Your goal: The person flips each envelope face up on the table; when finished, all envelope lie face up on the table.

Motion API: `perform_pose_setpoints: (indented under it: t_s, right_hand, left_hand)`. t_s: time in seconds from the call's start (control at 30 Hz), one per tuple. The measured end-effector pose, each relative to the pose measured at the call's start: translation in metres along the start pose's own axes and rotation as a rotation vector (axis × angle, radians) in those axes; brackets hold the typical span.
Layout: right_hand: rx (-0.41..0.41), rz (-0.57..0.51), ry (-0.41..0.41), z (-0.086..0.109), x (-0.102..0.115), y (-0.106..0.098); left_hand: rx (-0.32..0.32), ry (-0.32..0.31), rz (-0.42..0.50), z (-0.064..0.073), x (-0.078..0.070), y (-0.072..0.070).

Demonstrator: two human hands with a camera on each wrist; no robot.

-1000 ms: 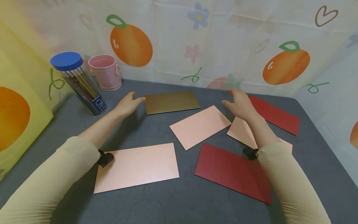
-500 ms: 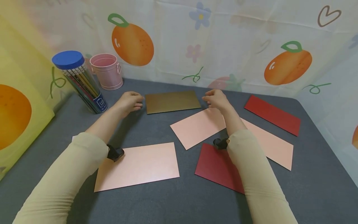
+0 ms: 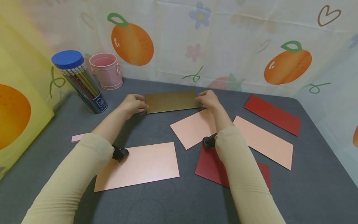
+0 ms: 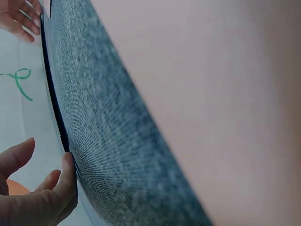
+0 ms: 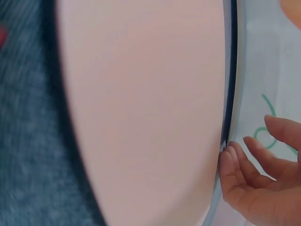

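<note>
A flat gold rectangular card [image 3: 170, 102] lies at the back of the table. My left hand [image 3: 131, 106] is at its left end, fingertips touching the edge. At the right end is my right hand [image 3: 209, 99], fingertips against that edge. Both wrist views show the thumb held apart from the fingers, not closed over the card. Under my right wrist lies a pink card [image 3: 193, 127], partly covered. A larger pink card [image 3: 148, 165] is below my left forearm, and a dark red card [image 3: 209, 168] is partly hidden by my right sleeve.
Another pink card [image 3: 265, 141] and a bright red card [image 3: 272, 115] lie on the right. At the back left stand a blue-lidded tub of pencils [image 3: 81, 84] and a pink bucket [image 3: 107, 73]. A pale pink strip [image 3: 77, 137] shows beside my left sleeve.
My right hand has swung left from above the right-hand cards to the gold card's right end. My left hand has shifted slightly right and down onto its left edge.
</note>
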State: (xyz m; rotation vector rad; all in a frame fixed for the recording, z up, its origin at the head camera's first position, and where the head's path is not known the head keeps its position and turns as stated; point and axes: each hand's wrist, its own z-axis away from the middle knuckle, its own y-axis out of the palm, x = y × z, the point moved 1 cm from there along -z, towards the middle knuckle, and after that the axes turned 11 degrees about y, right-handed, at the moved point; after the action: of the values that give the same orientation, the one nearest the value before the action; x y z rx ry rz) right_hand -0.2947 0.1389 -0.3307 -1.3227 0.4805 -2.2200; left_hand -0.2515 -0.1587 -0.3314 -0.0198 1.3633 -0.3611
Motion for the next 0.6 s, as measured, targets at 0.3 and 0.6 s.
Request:
perform_pose_setpoints:
  t_s: [0.3,0.6]
  right_hand:
    - [-0.001,0.004,0.021,0.0001,0.0020,0.0032]
    - [0.004,-0.009,0.003,0.0014,0.0022,0.0035]
  left_hand:
    - [-0.016,-0.033,0.028,0.0013,-0.0020,0.0022]
    - [-0.037,-0.053,0.081,-0.0006,-0.0015,0.0026]
